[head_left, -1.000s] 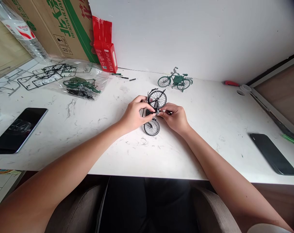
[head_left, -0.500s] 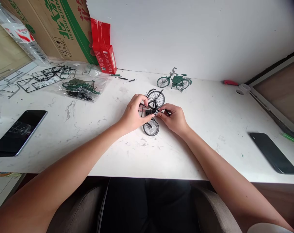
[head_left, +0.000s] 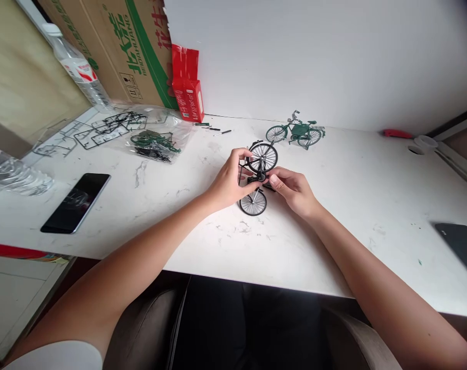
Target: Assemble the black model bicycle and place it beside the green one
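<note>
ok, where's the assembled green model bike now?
Head view, right of centre: the green model bike stands on the table near the white wall, beyond the black model bike.

White table (head_left: 202, 246) with a phone (head_left: 76, 203), green model bicycle (head_left: 303, 129), bagged parts (head_left: 155, 142), perhaps a second phone (head_left: 460, 246)

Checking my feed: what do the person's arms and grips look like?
The left grip and right grip are bare hands, no gloves, rings or watch showing. A whitish sleeve shows on the left arm; the right arm is uncovered to the picture's edge.
</note>
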{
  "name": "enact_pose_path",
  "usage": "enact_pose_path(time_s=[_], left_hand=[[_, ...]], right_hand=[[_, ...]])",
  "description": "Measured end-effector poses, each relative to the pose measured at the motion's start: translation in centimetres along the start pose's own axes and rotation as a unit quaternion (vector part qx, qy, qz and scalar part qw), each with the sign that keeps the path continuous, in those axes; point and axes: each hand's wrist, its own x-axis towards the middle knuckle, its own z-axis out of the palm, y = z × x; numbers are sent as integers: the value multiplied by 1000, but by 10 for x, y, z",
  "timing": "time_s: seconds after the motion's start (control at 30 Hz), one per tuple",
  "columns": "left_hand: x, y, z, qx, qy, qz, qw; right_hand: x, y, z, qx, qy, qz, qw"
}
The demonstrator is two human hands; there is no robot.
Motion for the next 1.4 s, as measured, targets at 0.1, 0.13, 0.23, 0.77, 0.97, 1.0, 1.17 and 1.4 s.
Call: enact_pose_path(time_s=[0.1,0.13,0.23,0.77,0.97,1.0,1.17,1.4], left_hand=[[0,4,-4,43,-17,28,999],[1,7,-6,71,-25,36,996],[5,19,-21,178,-35,47,982],[-142,82,-233,539,233,-494,642],[-149,72,-232,523,267,-495,641],[-147,69,-231,526,271,-489,640],[-144,63,-227,543,272,-485,629],[-154,79,-228,576,243,-490,607]], right_hand=[[0,2,3,4,14,46,999],[0,2,4,-3,20,54,998],[0,2,5,-25,35,55,998],[-4,1,9,-133,62,4,989],[-4,4,8,-145,60,9,988],[-4,4,8,-146,61,5,987],[-5,1,10,-146,60,-7,987],[-7,-1,10,-156,50,-2,986]])
